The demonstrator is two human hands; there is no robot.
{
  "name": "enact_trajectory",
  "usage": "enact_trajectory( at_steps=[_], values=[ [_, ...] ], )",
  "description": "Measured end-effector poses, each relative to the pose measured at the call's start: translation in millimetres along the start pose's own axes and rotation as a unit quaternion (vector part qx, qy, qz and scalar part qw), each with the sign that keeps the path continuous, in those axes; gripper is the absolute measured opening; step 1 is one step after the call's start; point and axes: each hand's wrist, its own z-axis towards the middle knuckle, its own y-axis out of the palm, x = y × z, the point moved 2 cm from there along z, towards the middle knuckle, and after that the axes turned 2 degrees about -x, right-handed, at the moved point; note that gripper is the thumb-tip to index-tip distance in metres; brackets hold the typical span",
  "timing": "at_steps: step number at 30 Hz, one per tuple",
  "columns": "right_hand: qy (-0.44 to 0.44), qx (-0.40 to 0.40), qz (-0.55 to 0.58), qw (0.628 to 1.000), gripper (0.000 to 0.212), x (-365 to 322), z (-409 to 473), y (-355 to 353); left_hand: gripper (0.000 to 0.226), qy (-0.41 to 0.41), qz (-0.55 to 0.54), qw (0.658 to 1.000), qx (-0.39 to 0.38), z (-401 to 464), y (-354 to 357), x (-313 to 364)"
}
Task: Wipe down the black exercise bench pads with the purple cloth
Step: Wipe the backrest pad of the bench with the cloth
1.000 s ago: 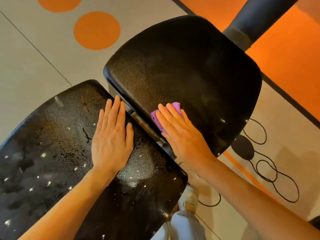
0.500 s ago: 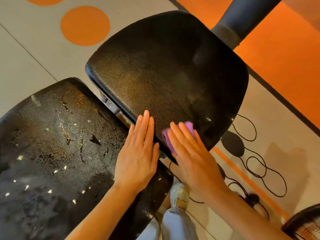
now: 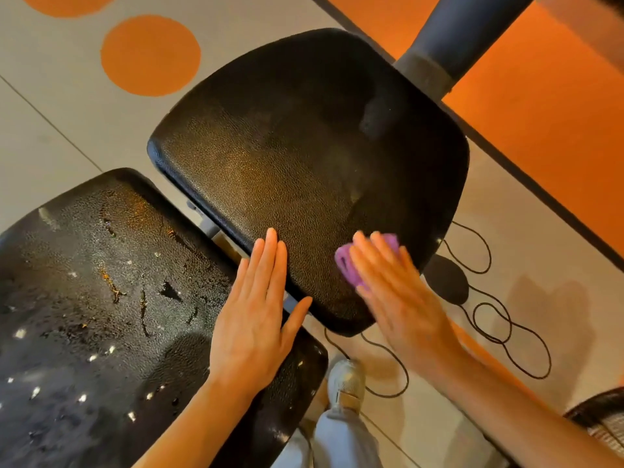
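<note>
Two black bench pads fill the view. The upper pad (image 3: 304, 157) is smooth and dark. The lower-left pad (image 3: 94, 298) is worn, with cracks and light specks. My right hand (image 3: 395, 298) lies flat with straight fingers on the purple cloth (image 3: 347, 265), pressing it against the upper pad's lower right part; the hand is motion-blurred. My left hand (image 3: 256, 319) rests flat across the gap between the pads, fingertips on the upper pad's near edge.
A dark padded post (image 3: 452, 35) rises behind the upper pad. A black cable (image 3: 499, 325) loops on the floor at the right beside a dark oval object (image 3: 445, 282). My shoe (image 3: 346, 383) stands below the pads. The floor is beige with orange circles and an orange band.
My right hand has slid the cloth to the right along the upper pad's near edge. My left hand has moved from the lower pad to the gap, fingertips reaching the upper pad.
</note>
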Motion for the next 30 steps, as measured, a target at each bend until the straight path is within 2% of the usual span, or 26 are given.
enact_trajectory(
  at_steps=[3, 4, 6, 7, 9, 11, 12, 15, 17, 18, 20, 22, 23, 25, 27, 28, 29, 30],
  values=[
    [0.141, -0.016, 0.029, 0.989, 0.047, 73, 53, -5, 0.077, -0.005, 0.009, 1.0, 0.003, 0, 0, 1],
    [0.191, -0.005, 0.058, 0.98, 0.048, 78, 61, -5, 0.077, -0.005, 0.008, 1.0, 0.004, 1, 0, 1],
    [0.266, 0.048, 0.077, 0.96, 0.047, 45, 49, -1, 0.077, -0.003, 0.006, 1.0, 0.001, 1, 0, 1],
    [0.234, 0.065, 0.066, 0.968, 0.047, 16, 33, 3, 0.077, -0.005, 0.008, 1.0, 0.002, 0, 0, 2],
    [0.099, 0.012, 0.04, 0.994, 0.048, -31, 0, 5, 0.077, -0.007, 0.007, 1.0, 0.001, 0, -1, 2],
    [0.003, 0.005, 0.041, 0.999, 0.048, -10, 7, 6, 0.077, -0.006, 0.005, 1.0, -0.001, 0, -1, 3],
    [0.029, 0.035, 0.048, 0.998, 0.045, 13, 28, 3, 0.077, -0.008, 0.006, 1.0, 0.001, 0, -1, 3],
    [0.246, 0.03, 0.102, 0.963, 0.044, 76, 108, -5, 0.077, -0.01, 0.012, 1.0, 0.006, 1, 0, 3],
    [0.308, 0.053, 0.099, 0.945, 0.046, 50, 112, 0, 0.077, -0.009, 0.009, 1.0, 0.004, 1, 0, 3],
    [0.271, 0.059, 0.085, 0.957, 0.047, 19, 97, 5, 0.077, -0.01, 0.009, 1.0, 0.006, 0, 0, 3],
    [0.104, 0.025, 0.079, 0.991, 0.051, -40, 51, 7, 0.077, -0.011, 0.007, 1.0, 0.005, 0, 0, 3],
    [-0.016, -0.004, 0.065, 0.998, 0.054, -37, 39, 9, 0.077, -0.01, 0.003, 1.0, 0.005, -1, 0, 3],
    [-0.018, 0.011, 0.05, 0.999, 0.055, -13, 55, 8, 0.077, -0.01, 0.002, 1.0, 0.008, -1, 0, 3],
    [0.121, 0.015, 0.051, 0.991, 0.05, 43, 109, 2, 0.077, -0.009, -0.001, 1.0, 0.012, 0, 0, 3],
    [0.264, 0.029, 0.093, 0.96, 0.046, 78, 148, -5, 0.077, -0.009, -0.003, 1.0, 0.014, 0, 2, 3],
    [0.299, 0.04, 0.102, 0.948, 0.047, 68, 152, -4, 0.077, -0.009, -0.002, 1.0, 0.014, 0, 2, 2],
    [0.296, 0.052, 0.094, 0.949, 0.048, 44, 145, 1, 0.077, -0.009, 0.0, 1.0, 0.013, 0, 2, 2],
    [0.248, 0.044, 0.084, 0.964, 0.05, 12, 130, 6, 0.077, -0.009, 0.001, 1.0, 0.013, -1, 3, 2]
  ],
)
